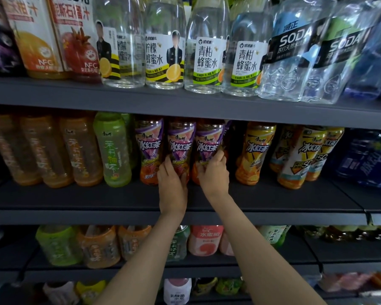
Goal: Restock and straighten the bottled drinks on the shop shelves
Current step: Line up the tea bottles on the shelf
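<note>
Caps of the three purple-label iced tea bottles point(180, 148): hidden behind the front edge of the upper shelf point(185, 111).
Lower part of the middle purple-label bottle: covered by the left hand point(172, 183).
Lower part of the right purple-label bottle: covered by the right hand point(213, 175); its fingertips point(220, 154) curl round the far side, so the grip there cannot be judged.
Clear honey-water bottles point(163, 45): necks cut off by the top edge.
Amber tea bottles point(46, 150), far left: blurred, labels unreadable.
Blue pack point(370, 159), far right: blurred, cut by the edge.
Bottom-row drinks point(177, 291): cut off below.
</note>
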